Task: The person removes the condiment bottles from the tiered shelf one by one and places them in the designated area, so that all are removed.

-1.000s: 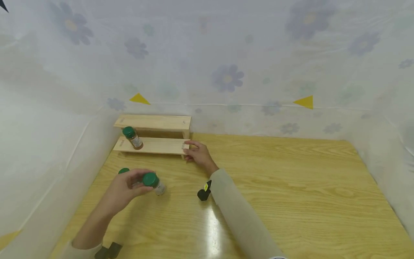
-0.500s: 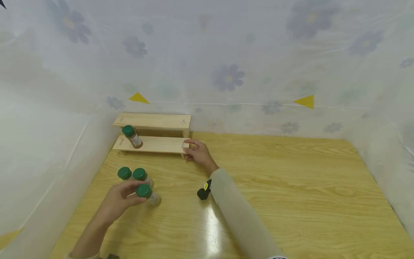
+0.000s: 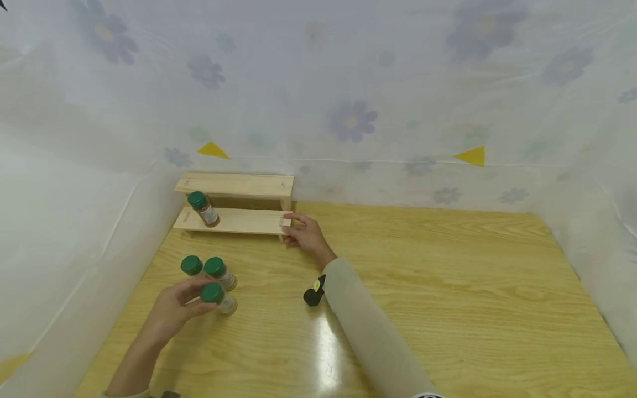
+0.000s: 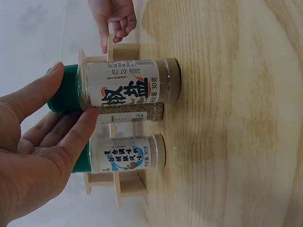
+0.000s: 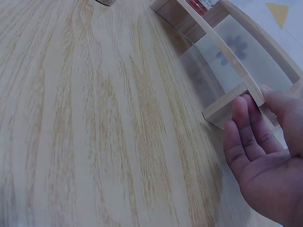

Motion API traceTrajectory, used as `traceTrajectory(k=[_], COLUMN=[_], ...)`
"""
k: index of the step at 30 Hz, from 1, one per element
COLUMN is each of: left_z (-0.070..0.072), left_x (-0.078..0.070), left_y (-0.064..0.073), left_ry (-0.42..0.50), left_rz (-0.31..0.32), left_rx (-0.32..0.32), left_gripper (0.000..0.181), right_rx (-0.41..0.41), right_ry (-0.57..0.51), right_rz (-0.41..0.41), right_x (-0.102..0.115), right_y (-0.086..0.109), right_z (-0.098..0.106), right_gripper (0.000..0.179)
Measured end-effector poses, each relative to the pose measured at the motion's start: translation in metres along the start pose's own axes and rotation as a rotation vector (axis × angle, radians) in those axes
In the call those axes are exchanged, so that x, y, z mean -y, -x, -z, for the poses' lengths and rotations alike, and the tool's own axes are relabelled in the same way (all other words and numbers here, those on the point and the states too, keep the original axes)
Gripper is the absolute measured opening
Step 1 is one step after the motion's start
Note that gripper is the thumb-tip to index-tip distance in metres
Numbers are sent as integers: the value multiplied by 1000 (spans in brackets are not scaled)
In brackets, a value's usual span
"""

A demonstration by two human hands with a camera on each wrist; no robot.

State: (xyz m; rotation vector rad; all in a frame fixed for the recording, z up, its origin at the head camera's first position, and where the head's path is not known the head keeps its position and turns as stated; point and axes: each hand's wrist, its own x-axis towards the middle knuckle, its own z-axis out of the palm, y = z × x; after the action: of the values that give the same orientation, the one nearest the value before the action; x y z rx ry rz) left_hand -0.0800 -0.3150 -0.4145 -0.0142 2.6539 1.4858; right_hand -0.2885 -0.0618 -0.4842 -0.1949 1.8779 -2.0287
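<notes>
My left hand (image 3: 171, 309) pinches the green cap of a spice jar (image 4: 125, 85) between thumb and fingers. The jar is upright, its base at the tabletop; whether it touches is hard to tell. Just behind it stand two more green-capped spice jars (image 3: 192, 265), one with a white-and-blue label (image 4: 125, 153). At the back left is a two-tier wooden shelf (image 3: 249, 220). My right hand (image 3: 306, 237) grips the right end of its lower board, with fingers (image 5: 246, 127) under the edge and the thumb on top. A spice jar with reddish contents (image 3: 204, 210) stands on that board.
The wood-grain table (image 3: 448, 287) extends to the right of both arms. White flowered sheeting (image 3: 348, 72) encloses the back and sides. The shelf's upper board (image 3: 236, 185) sits close to the back sheet.
My left hand has moved left and nearer to me with its spice jar, bringing the two jars behind into view. My right hand stays on the shelf end.
</notes>
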Motion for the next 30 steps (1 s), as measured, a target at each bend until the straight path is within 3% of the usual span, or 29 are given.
traceTrajectory(k=[8, 25, 30], left_z=[7, 10, 16], left_x=[0, 4, 3], left_y=[0, -2, 0], left_ry=[-67, -12, -63], left_rz=[29, 43, 16], left_rx=[-26, 0, -6], left_gripper=[49, 56, 56], right_rx=[-2, -6, -8], right_ry=[-7, -7, -13], right_rz=[0, -11, -13], right_x=[1, 3, 4], right_y=[-1, 1, 3], right_z=[1, -1, -1], right_gripper=[38, 39, 39])
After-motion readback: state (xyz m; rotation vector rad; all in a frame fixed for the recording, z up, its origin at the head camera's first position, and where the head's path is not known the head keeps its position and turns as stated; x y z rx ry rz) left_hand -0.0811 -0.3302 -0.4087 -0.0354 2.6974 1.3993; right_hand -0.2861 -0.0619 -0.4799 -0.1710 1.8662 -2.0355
